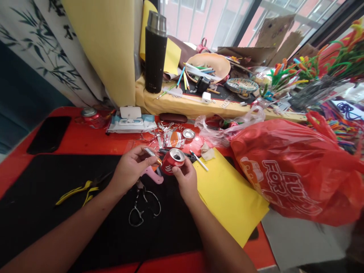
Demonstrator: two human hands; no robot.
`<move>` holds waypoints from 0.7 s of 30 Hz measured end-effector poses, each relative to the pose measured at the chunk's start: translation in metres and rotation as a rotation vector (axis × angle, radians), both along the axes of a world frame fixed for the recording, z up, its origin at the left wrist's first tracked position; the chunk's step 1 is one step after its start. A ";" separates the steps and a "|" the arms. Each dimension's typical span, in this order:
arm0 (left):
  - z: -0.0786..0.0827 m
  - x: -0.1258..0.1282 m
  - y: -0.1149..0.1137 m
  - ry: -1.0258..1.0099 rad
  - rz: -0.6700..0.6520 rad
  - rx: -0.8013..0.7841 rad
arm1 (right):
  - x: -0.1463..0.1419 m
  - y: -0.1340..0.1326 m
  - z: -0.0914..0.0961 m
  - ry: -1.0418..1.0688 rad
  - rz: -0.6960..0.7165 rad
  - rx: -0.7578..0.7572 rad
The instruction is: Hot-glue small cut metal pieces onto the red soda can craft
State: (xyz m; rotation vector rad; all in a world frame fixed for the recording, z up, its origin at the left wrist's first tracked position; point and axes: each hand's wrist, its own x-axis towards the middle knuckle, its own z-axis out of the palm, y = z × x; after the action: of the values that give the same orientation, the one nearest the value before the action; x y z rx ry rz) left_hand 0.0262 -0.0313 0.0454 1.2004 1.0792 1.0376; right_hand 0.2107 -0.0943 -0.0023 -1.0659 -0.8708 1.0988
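My right hand [186, 180] is closed around a small red drink can piece [173, 160] with an open silver top, held over the black mat [85, 220]. My left hand [131, 168] pinches a pink-handled tool [152, 172] whose metal tip meets the can's side. Below the hands lie metal scissors [143, 206] on the mat.
Yellow-handled pliers [76, 189] lie left on the mat, yellow paper [230, 197] to the right, then a big red plastic bag [298, 170]. Can scraps [173, 138], a wipes pack [131, 121], a black phone [49, 134] and a flask [155, 53] sit behind.
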 end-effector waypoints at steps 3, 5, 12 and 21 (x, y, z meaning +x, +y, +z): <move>0.000 -0.001 0.001 -0.033 -0.009 -0.007 | -0.002 -0.002 0.001 -0.001 -0.022 0.017; -0.003 -0.002 0.002 -0.059 -0.019 -0.017 | -0.003 -0.004 0.001 -0.011 -0.035 0.027; -0.009 -0.005 0.004 -0.101 -0.022 -0.047 | -0.004 -0.008 0.007 -0.073 -0.052 0.046; -0.009 -0.006 0.002 -0.053 -0.025 -0.041 | -0.004 -0.008 0.007 -0.095 -0.058 0.026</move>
State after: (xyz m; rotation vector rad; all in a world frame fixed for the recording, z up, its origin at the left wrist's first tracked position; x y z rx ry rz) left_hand 0.0200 -0.0293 0.0363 1.1449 1.0373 1.0183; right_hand 0.2067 -0.1018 0.0047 -1.1225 -0.9216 0.9929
